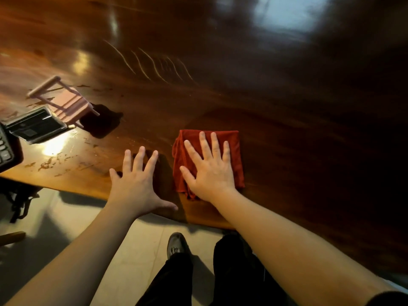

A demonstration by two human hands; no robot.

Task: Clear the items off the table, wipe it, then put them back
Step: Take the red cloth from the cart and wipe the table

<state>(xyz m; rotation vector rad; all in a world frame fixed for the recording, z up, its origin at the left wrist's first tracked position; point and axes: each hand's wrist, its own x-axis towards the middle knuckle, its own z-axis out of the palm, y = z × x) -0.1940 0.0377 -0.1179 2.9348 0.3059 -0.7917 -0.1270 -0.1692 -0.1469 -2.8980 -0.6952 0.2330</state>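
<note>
Item, right hand [209, 171]: I am seeing its fingers [204, 144] spread wide and lying flat, gripping nothing, the palm pressing down on the red cloth [234, 151]. The cloth is sitting folded into a rough square directly under that hand, near the table's front edge, its loose folds bunching toward the left.

Item, left hand [136, 184]: its fingers are also fanning wide and flat, holding nothing, resting on bare wood just beside the cloth's left side but not touching it. I am judging it to be bracing.

Item, table [220, 85]: dark polished wood, stretching away from the fingertips; the broad unwiped span is lying ahead and to the right. The right hand is already on the cloth, so I am judging the coming stroke to be its own, pushing forward away from the edge.

Item, far left, well apart from both hands: a small pink chair [66, 102] is tipping on the tabletop, a dark flat case [35, 127] is lying touching it, and a keypad device [5, 151] is sitting at the frame's edge. I am judging that clearing is not finished there.
</note>
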